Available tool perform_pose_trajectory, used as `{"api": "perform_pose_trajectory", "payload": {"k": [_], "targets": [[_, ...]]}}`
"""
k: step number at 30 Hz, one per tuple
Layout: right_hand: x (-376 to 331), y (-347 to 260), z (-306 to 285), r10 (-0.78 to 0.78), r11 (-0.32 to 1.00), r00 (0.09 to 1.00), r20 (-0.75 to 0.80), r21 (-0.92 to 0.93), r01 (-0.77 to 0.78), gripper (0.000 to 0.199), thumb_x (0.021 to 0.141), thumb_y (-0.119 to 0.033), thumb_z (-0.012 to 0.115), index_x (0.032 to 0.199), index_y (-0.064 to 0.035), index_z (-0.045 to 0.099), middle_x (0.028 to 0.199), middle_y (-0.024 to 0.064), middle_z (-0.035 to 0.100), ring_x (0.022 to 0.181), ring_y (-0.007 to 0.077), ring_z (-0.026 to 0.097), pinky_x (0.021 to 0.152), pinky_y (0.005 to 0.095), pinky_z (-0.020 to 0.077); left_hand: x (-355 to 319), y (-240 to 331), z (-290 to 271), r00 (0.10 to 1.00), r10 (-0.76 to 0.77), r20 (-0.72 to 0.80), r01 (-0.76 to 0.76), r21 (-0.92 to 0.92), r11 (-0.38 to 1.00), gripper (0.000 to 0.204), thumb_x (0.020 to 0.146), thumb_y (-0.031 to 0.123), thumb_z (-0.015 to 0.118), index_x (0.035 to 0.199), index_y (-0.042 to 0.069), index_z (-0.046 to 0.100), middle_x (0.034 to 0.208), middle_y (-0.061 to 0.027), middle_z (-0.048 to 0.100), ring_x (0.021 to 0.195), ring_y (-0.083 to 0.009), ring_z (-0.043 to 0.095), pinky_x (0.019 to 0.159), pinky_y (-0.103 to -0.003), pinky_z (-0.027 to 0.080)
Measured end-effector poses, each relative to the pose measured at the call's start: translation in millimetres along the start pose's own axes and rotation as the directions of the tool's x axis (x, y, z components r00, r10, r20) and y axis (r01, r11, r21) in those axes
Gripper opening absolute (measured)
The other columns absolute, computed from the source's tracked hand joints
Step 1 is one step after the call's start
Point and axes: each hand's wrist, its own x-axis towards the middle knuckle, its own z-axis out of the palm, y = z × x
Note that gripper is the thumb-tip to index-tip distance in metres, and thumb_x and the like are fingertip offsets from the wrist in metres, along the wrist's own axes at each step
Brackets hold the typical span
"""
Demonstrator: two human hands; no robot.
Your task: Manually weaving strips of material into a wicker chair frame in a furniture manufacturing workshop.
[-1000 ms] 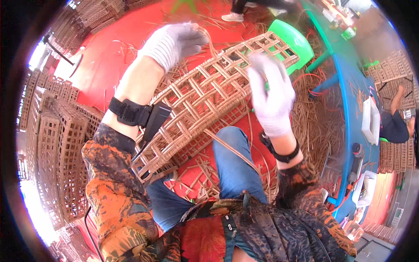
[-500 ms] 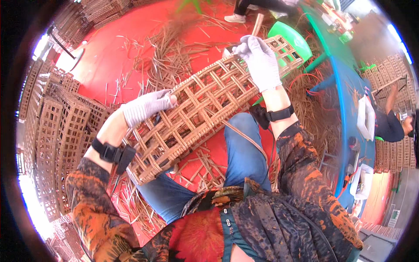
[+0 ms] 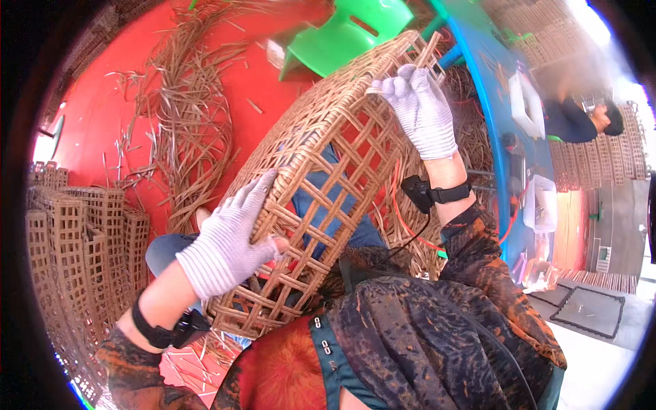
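A brown woven basket (image 3: 326, 140) with an open lattice lies tilted across my lap, its far end raised to the right. My gloved left hand (image 3: 229, 236) is closed over its near rim, fingers on the outer weave and thumb by the lattice openings. At the far end my gloved right hand (image 3: 417, 106) has curled fingers, with the tips against the rim. A short brown strip (image 3: 429, 49) sticks up just behind those fingers; whether they also hold it is hidden. Both gloves are pale and ribbed.
A green plastic chair (image 3: 335, 41) stands beyond the basket. Loose brown strips (image 3: 188, 123) lie heaped on the red floor (image 3: 246, 75). Stacked woven baskets (image 3: 89, 239) fill the left. Along the right runs a blue table (image 3: 471, 41) holding white trays (image 3: 526, 106); another person (image 3: 570, 119) is past it.
The basket has been turned and tilted, so its long outer side and rim now show. My left hand has shifted its hold along the rim. The view has swung, bringing the green chair more into sight.
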Motion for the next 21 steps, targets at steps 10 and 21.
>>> {"api": "perform_pose_trajectory", "payload": {"k": [10,21], "targets": [[6,-86,68,-0.2,0.732,0.924,0.327,-0.577,0.363,0.025,0.098,-0.014,0.048,0.109,0.0049,0.059,0.065,-0.0006,0.046,0.06,0.0082,0.045,0.054,0.0251,0.0395,131,-34,-76,0.984,0.134,0.115,-0.062,-0.487,0.871,0.046,0.092,0.025,0.053,0.132,0.002,0.05,0.104,-0.0042,0.063,0.086,-0.0108,0.056,0.071,-0.024,0.047],[41,-61,99,0.134,-0.359,0.796,0.59,-0.72,0.594,0.017,0.081,-0.011,0.068,0.097,-0.0054,0.069,0.081,0.0076,0.06,0.071,0.019,0.06,0.065,0.0277,0.0465,205,-40,-15,0.979,0.168,-0.119,-0.202,-0.718,0.667,0.028,0.084,0.015,0.059,0.106,0.001,0.068,0.071,-0.0011,0.061,0.062,-0.0086,0.054,0.06,-0.025,0.046]]}}
